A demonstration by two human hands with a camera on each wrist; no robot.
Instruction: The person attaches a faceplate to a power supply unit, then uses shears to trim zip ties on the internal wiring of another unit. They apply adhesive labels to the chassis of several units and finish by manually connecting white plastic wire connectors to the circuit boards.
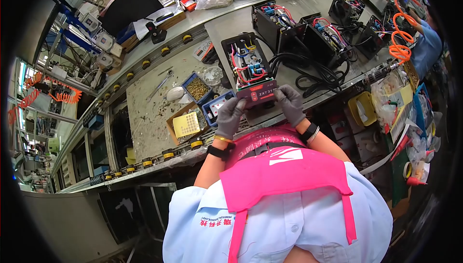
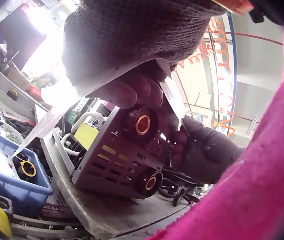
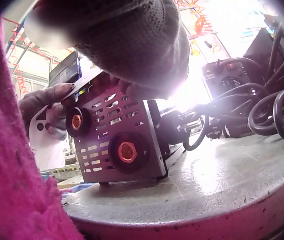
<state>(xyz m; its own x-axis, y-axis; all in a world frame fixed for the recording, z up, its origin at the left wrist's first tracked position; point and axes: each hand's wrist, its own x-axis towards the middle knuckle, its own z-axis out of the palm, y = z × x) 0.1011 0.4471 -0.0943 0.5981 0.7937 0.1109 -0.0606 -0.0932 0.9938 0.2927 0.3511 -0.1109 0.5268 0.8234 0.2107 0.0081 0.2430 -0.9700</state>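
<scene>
An open-topped black machine (image 1: 247, 59) with wires inside stands on the metal worktop. A dark label marked ZX7 (image 1: 259, 94) lies across the top of its near face. My gloved left hand (image 1: 230, 117) pinches the label's left end, and my gloved right hand (image 1: 290, 104) grips its right end. Below, the slotted face (image 2: 109, 167) shows two copper-lined round sockets (image 2: 143, 125). In the right wrist view, a pale sheet with round holes (image 3: 46, 145) hangs by my left hand. How the label's back meets the face is hidden.
Blue bins (image 1: 197, 88) of small parts and a box with a yellow sheet (image 1: 186, 125) stand left of the machine. Black cables (image 1: 320, 77) and more open machines (image 1: 276, 24) are to the right. A yellow tray (image 1: 362, 109) sits at the far right.
</scene>
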